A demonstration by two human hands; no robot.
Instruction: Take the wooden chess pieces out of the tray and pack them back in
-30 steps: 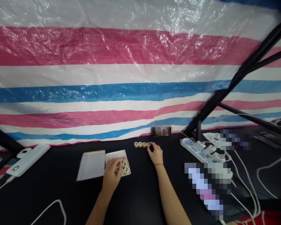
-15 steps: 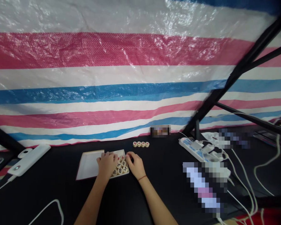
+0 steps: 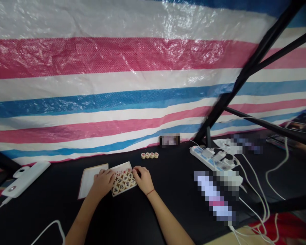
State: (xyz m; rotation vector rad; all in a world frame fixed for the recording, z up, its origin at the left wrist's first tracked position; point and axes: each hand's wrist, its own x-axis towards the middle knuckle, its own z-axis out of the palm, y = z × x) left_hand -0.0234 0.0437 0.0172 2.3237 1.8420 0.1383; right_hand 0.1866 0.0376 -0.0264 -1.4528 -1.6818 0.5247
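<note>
A small white box [image 3: 114, 195] of round wooden chess pieces [image 3: 122, 180] lies on the black table. My left hand [image 3: 103, 181] rests on the box's left side with fingers curled over its edge. My right hand [image 3: 142, 179] is at the box's right edge, fingers bent and touching the pieces there; whether they pinch one is hidden. The box's flat lid [image 3: 88, 177] lies just left of it, partly under my left hand. A row of several pieces [image 3: 149, 155] stands apart, farther back near the striped sheet.
A striped plastic sheet [image 3: 117, 85] hangs behind the table. A white power bank [image 3: 25, 178] with cable lies far left. A white power strip [image 3: 211, 158] with plugs and cables sits right, beside black metal bars [image 3: 234, 92]. Blurred items lie right of the box.
My right hand came back from the row of pieces to the box's right edge. My left hand slid from over the pieces to the box's left side, uncovering them.
</note>
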